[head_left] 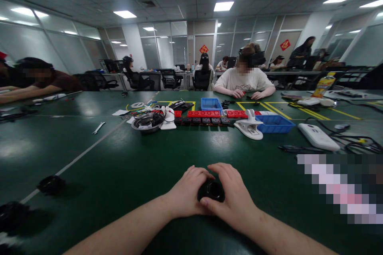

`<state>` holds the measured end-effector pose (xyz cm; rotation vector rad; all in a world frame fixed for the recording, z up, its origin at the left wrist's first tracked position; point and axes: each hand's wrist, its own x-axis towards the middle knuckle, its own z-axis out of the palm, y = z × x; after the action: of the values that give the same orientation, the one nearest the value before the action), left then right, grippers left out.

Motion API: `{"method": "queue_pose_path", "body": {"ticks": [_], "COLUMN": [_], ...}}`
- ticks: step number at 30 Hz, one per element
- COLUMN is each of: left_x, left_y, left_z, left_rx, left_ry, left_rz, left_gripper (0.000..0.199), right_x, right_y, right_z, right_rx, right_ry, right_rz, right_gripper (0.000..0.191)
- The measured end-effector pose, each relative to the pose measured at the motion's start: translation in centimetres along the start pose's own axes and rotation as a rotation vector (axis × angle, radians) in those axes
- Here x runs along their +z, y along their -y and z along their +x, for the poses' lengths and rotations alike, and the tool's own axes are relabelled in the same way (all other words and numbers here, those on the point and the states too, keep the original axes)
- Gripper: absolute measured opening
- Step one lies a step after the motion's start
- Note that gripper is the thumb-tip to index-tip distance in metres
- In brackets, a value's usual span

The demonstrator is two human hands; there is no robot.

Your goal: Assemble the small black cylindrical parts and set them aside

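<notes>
The left hand and the right hand both grasp a hollow black round piece between them, low over the green tabletop, though whether it rests there I cannot tell. Handling seems under way with this one piece, while a dark rounded piece and another dark part lie untouched at the left; how much is finished does not show. The held piece looks smooth and glossy, its round opening visible, its sides partly hidden by the hands.
</notes>
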<state>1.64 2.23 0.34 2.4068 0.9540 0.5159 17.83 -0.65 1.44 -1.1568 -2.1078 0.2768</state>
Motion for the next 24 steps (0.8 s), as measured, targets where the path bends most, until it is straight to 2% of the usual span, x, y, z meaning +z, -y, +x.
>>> {"method": "queue_pose_path", "body": {"ticks": [4,7,10,12,14,16,18,21,24], "left_x": [0.1,0.2,0.2,0.2,0.0,-0.1,-0.3,-0.4,-0.6], "left_y": [0.0,0.0,-0.1,-0.2,-0.3,-0.5,-0.6,-0.8,-1.2], "left_z": [0.0,0.1,0.2,0.1,0.0,-0.1,-0.2,-0.2,0.0], "left_rx": [0.001,-0.008,-0.043,-0.081,-0.114,-0.113,-0.067,-0.008,-0.072], "left_ry": [-0.014,-0.032,-0.050,-0.076,-0.102,-0.124,-0.127,-0.107,-0.114], "left_rz": [0.048,0.066,0.065,0.077,0.080,0.052,0.004,-0.025,0.010], "left_gripper": [0.041,0.035,0.033,0.036,0.047,0.058,0.057,0.035,0.025], "right_x": [-0.1,-0.4,-0.5,-0.2,0.4,1.1,1.6,2.0,2.0], "right_y": [0.2,0.0,-0.5,-1.0,-1.8,-2.7,-3.7,-4.9,-5.3], "right_z": [0.1,0.0,-0.2,-0.3,-0.2,0.1,0.6,1.2,1.4], "right_rx": [0.045,-0.069,-0.174,-0.175,-0.110,0.001,0.120,0.253,0.280], "right_ry": [0.162,0.070,-0.054,-0.091,-0.159,-0.280,-0.360,-0.288,-0.208], "right_rz": [-0.075,0.017,0.125,0.166,0.212,0.282,0.330,0.299,0.274], "right_gripper": [0.025,0.018,0.026,0.029,0.026,0.020,0.012,0.011,0.011]}}
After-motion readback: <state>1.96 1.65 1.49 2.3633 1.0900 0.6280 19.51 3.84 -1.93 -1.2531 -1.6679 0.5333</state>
